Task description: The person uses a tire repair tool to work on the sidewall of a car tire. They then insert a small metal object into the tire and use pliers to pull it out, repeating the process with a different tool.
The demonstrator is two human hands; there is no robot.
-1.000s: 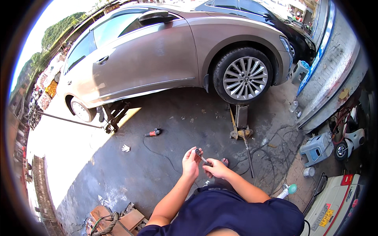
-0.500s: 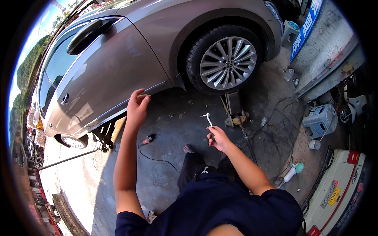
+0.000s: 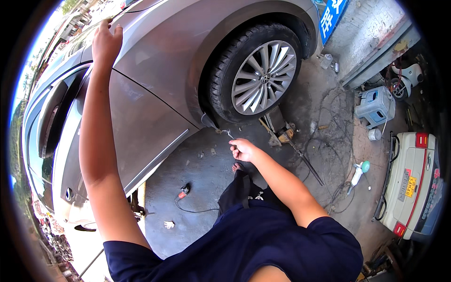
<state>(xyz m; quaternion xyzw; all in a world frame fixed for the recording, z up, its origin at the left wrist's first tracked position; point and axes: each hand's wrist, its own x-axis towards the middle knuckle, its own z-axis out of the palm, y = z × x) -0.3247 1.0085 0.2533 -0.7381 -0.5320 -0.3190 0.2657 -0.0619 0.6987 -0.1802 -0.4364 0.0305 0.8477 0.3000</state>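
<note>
Left hand [image 3: 106,41] rests fingers apart on the car body [image 3: 159,61]; right hand [image 3: 243,150] fingers clamp a small wrench [image 3: 229,134] near the rear wheel [image 3: 260,77]

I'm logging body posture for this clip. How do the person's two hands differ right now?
The left hand is raised high, arm stretched up, resting on the grey car's body; the right hand is held low, near the rear wheel. The left hand holds nothing, fingers loosely spread; the right hand is closed round a small metal tool. Both are bare.
</note>
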